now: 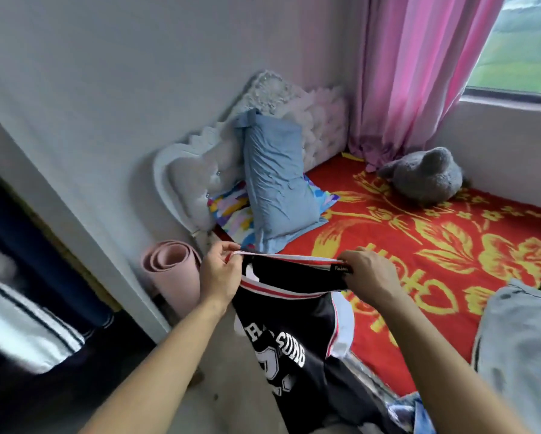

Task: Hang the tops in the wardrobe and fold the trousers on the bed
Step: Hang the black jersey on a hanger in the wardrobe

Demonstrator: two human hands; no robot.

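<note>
A black top with white lettering and a red-and-white striped neckband hangs in front of me, between the bed and the wardrobe. My left hand pinches the left end of the neckband. Gripping the right end by the label is my right hand, and the band is stretched open between the two. The bed has a red cover with yellow flowers. Dark clothes hang in the open wardrobe at the left. A grey garment lies on the bed at the right edge.
A blue pillow leans on the white headboard, over a colourful pillow. A grey plush toy sits near the pink curtain. A rolled pink mat stands by the bed. Blue denim lies at the bottom edge.
</note>
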